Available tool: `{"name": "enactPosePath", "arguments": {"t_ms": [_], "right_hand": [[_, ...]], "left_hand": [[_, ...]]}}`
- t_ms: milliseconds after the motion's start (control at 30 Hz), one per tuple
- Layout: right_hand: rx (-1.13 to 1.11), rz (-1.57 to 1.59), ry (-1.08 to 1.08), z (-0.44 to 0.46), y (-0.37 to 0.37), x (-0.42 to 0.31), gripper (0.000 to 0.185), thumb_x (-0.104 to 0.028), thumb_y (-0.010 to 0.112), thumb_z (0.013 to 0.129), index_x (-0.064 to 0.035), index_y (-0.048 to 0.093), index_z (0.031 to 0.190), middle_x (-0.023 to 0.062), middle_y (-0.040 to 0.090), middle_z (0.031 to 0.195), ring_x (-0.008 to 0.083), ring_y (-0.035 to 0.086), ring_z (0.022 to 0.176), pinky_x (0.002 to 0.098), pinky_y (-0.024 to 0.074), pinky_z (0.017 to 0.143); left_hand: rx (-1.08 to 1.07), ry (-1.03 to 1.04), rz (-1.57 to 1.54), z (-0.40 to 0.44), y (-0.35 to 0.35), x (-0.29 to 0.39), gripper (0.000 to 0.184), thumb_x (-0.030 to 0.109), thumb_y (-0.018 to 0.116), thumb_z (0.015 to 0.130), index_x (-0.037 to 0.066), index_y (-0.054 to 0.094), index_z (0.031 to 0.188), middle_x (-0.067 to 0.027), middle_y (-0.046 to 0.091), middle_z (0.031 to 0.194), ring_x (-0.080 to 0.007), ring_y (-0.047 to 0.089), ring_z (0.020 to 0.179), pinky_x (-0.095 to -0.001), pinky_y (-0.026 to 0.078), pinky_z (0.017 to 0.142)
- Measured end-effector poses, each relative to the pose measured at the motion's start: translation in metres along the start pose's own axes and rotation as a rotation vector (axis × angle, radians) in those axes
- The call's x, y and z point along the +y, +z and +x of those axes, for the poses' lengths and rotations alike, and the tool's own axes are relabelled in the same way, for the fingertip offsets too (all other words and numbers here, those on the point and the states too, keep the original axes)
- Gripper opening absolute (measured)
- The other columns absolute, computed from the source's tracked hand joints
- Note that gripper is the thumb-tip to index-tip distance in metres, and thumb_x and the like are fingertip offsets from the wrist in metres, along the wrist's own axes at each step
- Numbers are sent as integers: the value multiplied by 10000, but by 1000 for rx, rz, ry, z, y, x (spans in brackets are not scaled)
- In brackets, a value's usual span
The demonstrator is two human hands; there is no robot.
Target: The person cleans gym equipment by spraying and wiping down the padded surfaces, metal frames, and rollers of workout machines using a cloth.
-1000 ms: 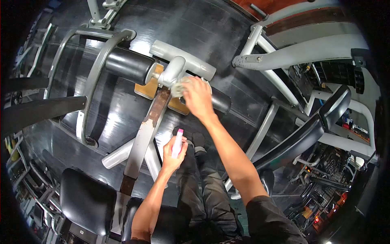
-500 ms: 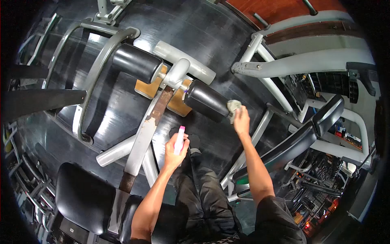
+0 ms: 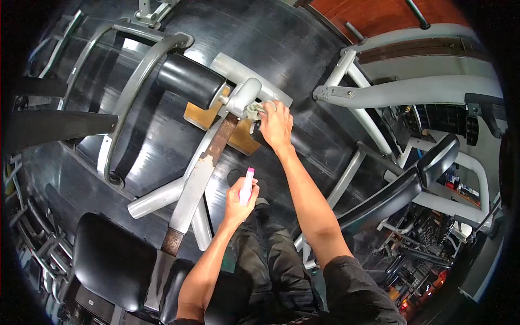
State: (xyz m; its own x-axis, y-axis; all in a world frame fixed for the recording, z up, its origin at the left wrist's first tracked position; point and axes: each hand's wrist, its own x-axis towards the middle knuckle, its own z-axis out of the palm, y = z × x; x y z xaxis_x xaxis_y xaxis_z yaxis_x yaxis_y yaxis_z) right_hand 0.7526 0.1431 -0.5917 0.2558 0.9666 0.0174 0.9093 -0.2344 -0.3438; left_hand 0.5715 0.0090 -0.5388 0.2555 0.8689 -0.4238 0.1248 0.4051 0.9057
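Note:
My right hand (image 3: 278,127) is closed on a pale, crumpled cloth (image 3: 253,111). The cloth touches the inner end of the right-hand black roller pad (image 3: 304,142), beside the grey metal hub (image 3: 244,97). Hand and forearm cover much of that pad. Lower down, my left hand (image 3: 238,206) grips a slim white bottle (image 3: 247,187) with a pink top, held upright above the floor. Across the hub lies the other black roller pad (image 3: 192,80). A grey beam (image 3: 194,184) with worn, rusty patches runs from the hub toward me.
Wooden footplates (image 3: 244,142) sit beneath the rollers. A black padded seat (image 3: 111,260) is at lower left. Curved grey rails (image 3: 130,92) stand at left. Another machine's thick grey frame (image 3: 406,95) and black backrest (image 3: 379,203) are on the right.
My right hand has moved the cloth left along the roller, from its outer end to its inner end near the hub. My left hand still holds the bottle, slightly further right in view.

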Motion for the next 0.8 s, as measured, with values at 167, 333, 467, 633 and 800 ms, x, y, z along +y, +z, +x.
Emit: {"name": "enactPosePath", "arguments": {"t_ms": [167, 333, 467, 633, 800], "right_hand": [[10, 72, -76, -50, -37, 48, 304, -77, 660, 792, -99, 616, 1092, 140, 566, 1194, 342, 528, 1140, 458, 431, 929], [-6, 36, 64, -108, -67, 119, 272, -42, 569, 892, -63, 585, 1163, 190, 552, 1204, 391, 546, 1115, 451, 458, 941], [121, 219, 346, -90, -62, 127, 304, -189, 541, 973, 21, 573, 1190, 206, 559, 1211, 384, 558, 1131, 408, 434, 974], [373, 277, 262, -35, -34, 87, 306, -160, 545, 965, 27, 573, 1206, 218, 547, 1219, 376, 529, 1166, 409, 403, 1011], [250, 115, 305, -7, 7, 58, 281, -183, 568, 935, -76, 607, 1192, 171, 518, 1293, 368, 501, 1189, 451, 397, 1005]], "left_hand": [[19, -14, -48, -1, 1, 2, 126, 24, 669, 857, -4, 629, 973, -95, 681, 888, -170, 664, 776, -301, 514, 695], [47, -28, -61, 1, -2, 9, 120, 35, 671, 864, 6, 634, 975, -81, 676, 864, -133, 638, 743, -283, 505, 682], [84, 7, -71, 3, -3, 8, 119, 38, 672, 866, 8, 634, 974, -78, 673, 855, -124, 627, 727, -275, 501, 674], [72, -2, -54, 2, -3, 6, 117, 28, 673, 857, 6, 630, 963, -89, 678, 868, -155, 650, 757, -295, 512, 695], [84, 43, -32, 2, -2, 3, 117, 19, 674, 849, 4, 628, 956, -94, 679, 877, -180, 657, 763, -310, 516, 704]]}}
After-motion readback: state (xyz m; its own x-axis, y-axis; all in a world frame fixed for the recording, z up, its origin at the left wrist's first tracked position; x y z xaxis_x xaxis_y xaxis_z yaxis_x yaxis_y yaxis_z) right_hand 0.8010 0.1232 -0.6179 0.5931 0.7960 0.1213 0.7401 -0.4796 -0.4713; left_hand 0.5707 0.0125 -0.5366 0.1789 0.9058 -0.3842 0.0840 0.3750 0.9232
